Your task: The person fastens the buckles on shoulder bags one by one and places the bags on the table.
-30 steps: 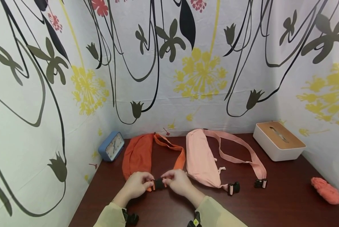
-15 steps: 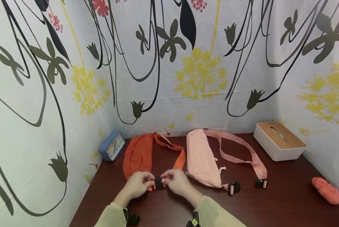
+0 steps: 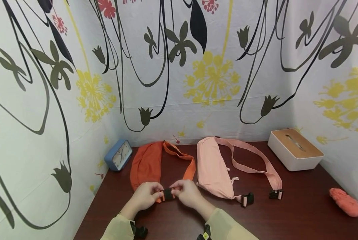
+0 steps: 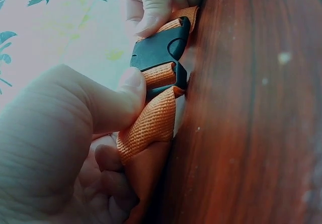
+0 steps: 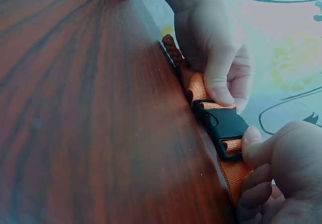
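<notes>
An orange waist bag point(image 3: 146, 165) lies at the back left of the table, its strap point(image 3: 190, 170) looping to the right. The black side-release buckle point(image 4: 158, 48) on its strap is held between both hands, its two halves fitted together. With thumb and fingers my left hand point(image 3: 146, 195) pinches the buckle's left end and the orange webbing point(image 4: 151, 116) there. My right hand point(image 3: 187, 192) pinches the opposite end, thumb point(image 5: 253, 141) at the buckle's edge. In the wrist views the buckle is close over the tabletop.
Right of the orange bag lies a pink waist bag point(image 3: 213, 170), with its black buckle halves point(image 3: 247, 199) apart. A blue clock point(image 3: 118, 155) stands back left. At the right are a white tissue box point(image 3: 295, 156) with a wooden top and a coral-coloured soft bundle point(image 3: 345, 202).
My right hand has shifted very slightly left, toward my left hand, with both still pinching the buckle. The bags have stayed in place.
</notes>
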A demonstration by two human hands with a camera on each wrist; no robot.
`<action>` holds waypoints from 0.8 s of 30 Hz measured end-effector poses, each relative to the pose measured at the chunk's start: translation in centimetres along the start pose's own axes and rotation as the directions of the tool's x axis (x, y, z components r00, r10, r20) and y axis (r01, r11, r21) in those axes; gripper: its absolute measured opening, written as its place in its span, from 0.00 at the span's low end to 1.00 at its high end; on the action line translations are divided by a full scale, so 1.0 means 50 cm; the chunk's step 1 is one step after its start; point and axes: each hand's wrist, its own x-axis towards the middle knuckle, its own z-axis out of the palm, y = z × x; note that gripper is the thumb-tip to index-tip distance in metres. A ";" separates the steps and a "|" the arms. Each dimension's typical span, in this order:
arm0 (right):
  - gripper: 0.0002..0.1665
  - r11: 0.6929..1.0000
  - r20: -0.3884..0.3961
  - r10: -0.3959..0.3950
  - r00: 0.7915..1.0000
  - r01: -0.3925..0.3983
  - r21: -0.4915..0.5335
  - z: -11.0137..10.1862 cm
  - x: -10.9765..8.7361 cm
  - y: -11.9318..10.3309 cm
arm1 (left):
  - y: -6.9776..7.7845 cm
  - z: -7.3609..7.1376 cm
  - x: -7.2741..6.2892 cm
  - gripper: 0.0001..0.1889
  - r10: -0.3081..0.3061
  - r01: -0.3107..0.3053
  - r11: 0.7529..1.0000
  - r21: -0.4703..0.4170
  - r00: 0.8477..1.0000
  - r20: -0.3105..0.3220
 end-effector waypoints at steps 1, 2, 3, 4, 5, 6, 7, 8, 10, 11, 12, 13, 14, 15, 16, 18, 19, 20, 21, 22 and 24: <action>0.05 1.000 0.003 0.001 1.000 -0.001 -0.002 -0.001 0.000 0.000 | -0.001 0.000 0.000 0.04 0.000 0.000 1.000 -0.002 1.000 0.000; 0.05 1.000 0.006 0.002 1.000 -0.002 -0.002 -0.002 -0.001 0.001 | 0.000 0.001 0.000 0.05 -0.002 0.002 1.000 -0.005 1.000 0.001; 0.05 1.000 0.010 0.000 1.000 0.000 -0.003 -0.003 -0.001 0.001 | 0.000 0.000 0.000 0.04 -0.001 0.001 1.000 -0.009 1.000 0.001; 0.05 1.000 0.016 -0.002 1.000 0.002 -0.005 -0.004 -0.002 0.001 | -0.001 0.001 0.000 0.04 0.003 -0.003 1.000 -0.011 1.000 0.000; 0.05 1.000 0.021 -0.008 1.000 0.008 -0.005 -0.006 -0.003 0.001 | 0.000 0.002 -0.001 0.04 0.006 -0.006 1.000 -0.012 1.000 0.000; 0.05 1.000 0.026 -0.009 1.000 0.009 -0.007 -0.007 -0.003 0.002 | 0.000 0.002 -0.001 0.03 0.009 -0.009 1.000 -0.012 1.000 0.001; 0.06 1.000 0.032 -0.011 0.999 0.011 -0.011 -0.008 -0.004 0.002 | 0.000 0.002 -0.001 0.03 0.011 -0.011 1.000 -0.013 1.000 0.003; 0.06 1.000 0.036 -0.015 0.999 0.016 -0.016 -0.009 -0.004 0.003 | 0.001 0.001 -0.002 0.03 0.013 -0.013 1.000 -0.014 1.000 0.003; 0.06 0.999 0.042 -0.019 0.999 0.020 -0.032 -0.010 -0.004 0.003 | 0.002 0.001 -0.003 0.03 0.018 -0.018 1.000 -0.015 1.000 0.007; 0.06 0.999 0.044 -0.018 0.999 0.020 -0.037 -0.011 -0.003 0.003 | 0.003 -0.001 -0.004 0.03 0.019 -0.019 1.000 -0.018 1.000 0.009; 0.06 0.999 0.049 -0.015 0.999 0.017 -0.038 -0.011 -0.003 0.003 | 0.004 -0.003 -0.005 0.03 0.021 -0.021 0.999 -0.026 1.000 0.012; 0.07 0.999 0.053 -0.017 0.998 0.019 -0.039 -0.011 -0.002 0.003 | 0.004 -0.005 -0.006 0.04 0.024 -0.024 0.999 -0.034 1.000 0.014; 0.07 0.999 0.061 -0.020 0.998 0.022 -0.034 -0.012 -0.002 0.003 | 0.005 -0.007 -0.007 0.04 0.027 -0.026 0.999 -0.045 1.000 0.015; 0.08 0.999 0.071 -0.021 0.997 0.023 -0.028 -0.013 -0.002 0.002 | 0.006 -0.010 -0.009 0.04 0.029 -0.028 0.998 -0.056 0.999 0.015; 0.09 0.999 0.083 -0.022 0.996 0.024 -0.022 -0.013 -0.001 0.001 | 0.005 -0.012 -0.010 0.05 0.032 -0.031 0.997 -0.066 0.999 0.011; 0.12 1.000 0.107 -0.022 0.994 0.024 -0.017 -0.017 -0.001 -0.002 | 0.005 -0.015 -0.013 0.06 0.036 -0.036 0.996 -0.078 0.999 0.001; 0.14 0.999 0.111 -0.023 0.994 0.025 -0.022 -0.020 -0.002 -0.005 | 0.004 -0.016 -0.013 0.07 0.039 -0.039 0.996 -0.080 0.999 -0.006; 0.15 0.999 0.113 -0.024 0.993 0.027 -0.030 -0.025 -0.002 -0.008 | 0.005 -0.016 -0.013 0.08 0.042 -0.043 0.996 -0.081 0.999 -0.015; 0.16 0.999 0.110 -0.024 0.994 0.029 -0.039 -0.031 -0.003 -0.012 | 0.005 -0.016 -0.012 0.09 0.045 -0.046 0.996 -0.074 0.999 -0.025; 0.16 0.998 0.104 -0.027 0.994 0.032 -0.048 -0.038 -0.004 -0.016 | 0.005 -0.016 -0.011 0.10 0.050 -0.053 0.997 -0.059 0.998 -0.038; 0.18 0.998 0.090 -0.024 0.996 0.029 -0.059 -0.054 -0.007 -0.024 | 0.011 -0.015 -0.007 0.11 0.060 -0.062 0.998 -0.031 0.996 -0.066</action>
